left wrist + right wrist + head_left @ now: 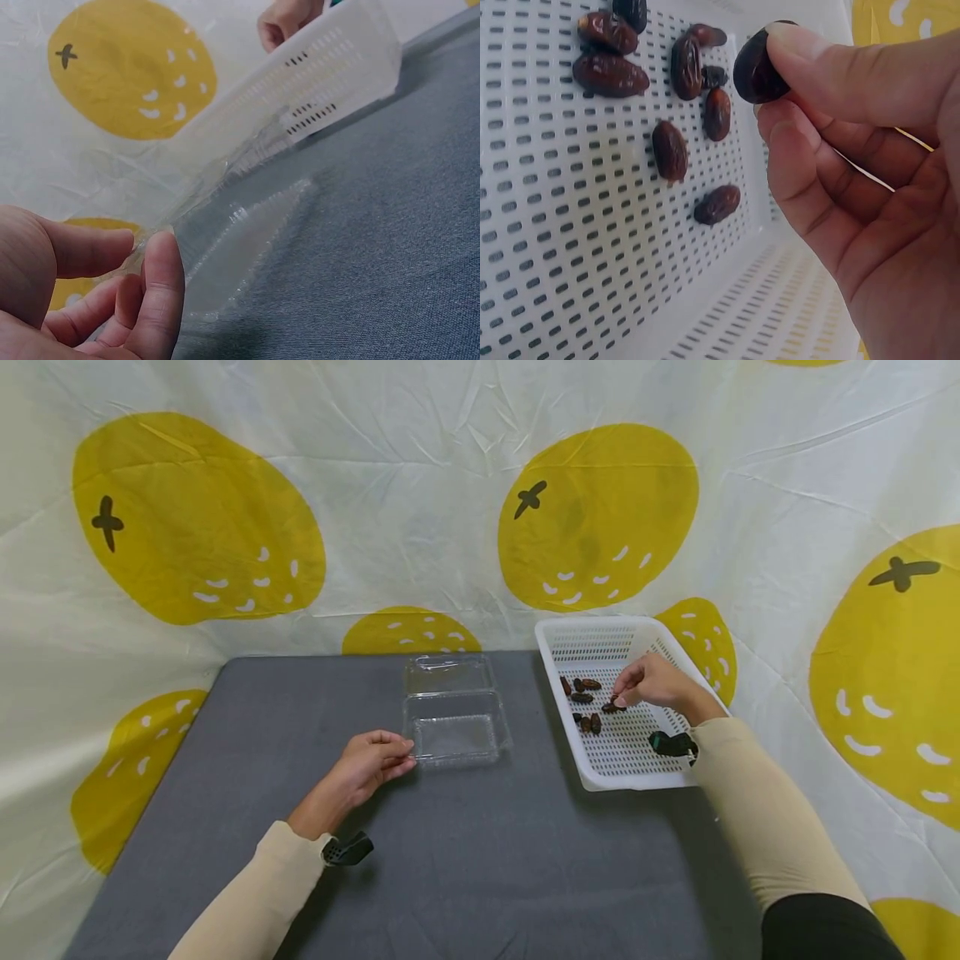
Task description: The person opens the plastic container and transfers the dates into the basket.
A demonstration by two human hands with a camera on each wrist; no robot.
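My right hand is inside the white basket, thumb and fingers pinching a dark brown date. In the right wrist view the pinched date is held above the basket floor. Several more dates lie loose on that perforated floor, towards the basket's left side in the head view. My left hand pinches the near left edge of a clear plastic container. The container's lid is folded back towards the wall. In the left wrist view, the thumb and forefinger meet at the container's rim.
A grey cloth covers the table. Behind it hangs a white sheet printed with big yellow fruit. The basket stands to the right of the container, with a strip of cloth between them. Small dark cameras sit on both wrists.
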